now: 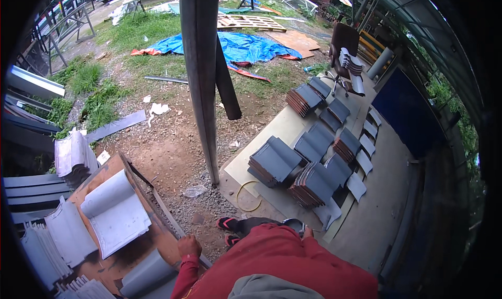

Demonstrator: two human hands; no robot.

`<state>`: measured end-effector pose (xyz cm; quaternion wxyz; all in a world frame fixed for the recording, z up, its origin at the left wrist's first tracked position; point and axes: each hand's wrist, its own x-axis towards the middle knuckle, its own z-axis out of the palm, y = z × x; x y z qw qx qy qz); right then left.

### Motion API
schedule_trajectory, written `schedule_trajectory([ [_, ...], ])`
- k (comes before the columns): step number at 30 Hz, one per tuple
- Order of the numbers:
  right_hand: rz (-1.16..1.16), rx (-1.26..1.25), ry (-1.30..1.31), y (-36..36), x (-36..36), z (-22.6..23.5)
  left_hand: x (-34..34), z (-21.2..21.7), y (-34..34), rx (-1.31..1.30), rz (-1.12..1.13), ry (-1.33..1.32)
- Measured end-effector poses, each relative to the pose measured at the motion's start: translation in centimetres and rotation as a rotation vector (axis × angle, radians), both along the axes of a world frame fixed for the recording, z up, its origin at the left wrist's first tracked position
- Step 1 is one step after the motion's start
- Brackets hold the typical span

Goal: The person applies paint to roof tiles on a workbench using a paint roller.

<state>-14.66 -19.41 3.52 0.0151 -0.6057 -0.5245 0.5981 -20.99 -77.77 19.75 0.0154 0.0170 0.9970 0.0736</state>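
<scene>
My left hand is curled closed beside the near edge of a brown wooden table, with nothing visible in it. On that table lie a pale grey curved roof tile, another pale tile and a darker grey tile. Close to my body, my right hand is closed at the rim of a dark, round, bowl-like container. My red sleeve and body hide much of the container, and its contents are unclear.
Several stacks of dark roof tiles stand on boards to the right, beside a row of pale tiles. A metal post rises ahead. Beyond are a blue tarp, a pallet and an office chair bearing tiles.
</scene>
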Motion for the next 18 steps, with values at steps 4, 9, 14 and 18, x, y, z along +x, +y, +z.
schedule_trajectory([
  [4,0.015,0.008,-0.049,-0.1,0.5,0.4,0.0,0.2,0.0,-0.006,0.0,-0.006],
  [9,-0.078,-0.06,0.036,-1.1,0.4,1.8,0.0,0.0,-0.1,0.004,0.014,-0.019],
  [14,-0.141,-0.09,0.066,-0.5,0.4,1.1,0.0,-0.1,-0.1,0.031,0.009,0.007],
  [18,-0.049,-0.075,0.067,0.5,0.2,0.1,0.0,0.1,0.0,0.019,0.015,-0.009],
])
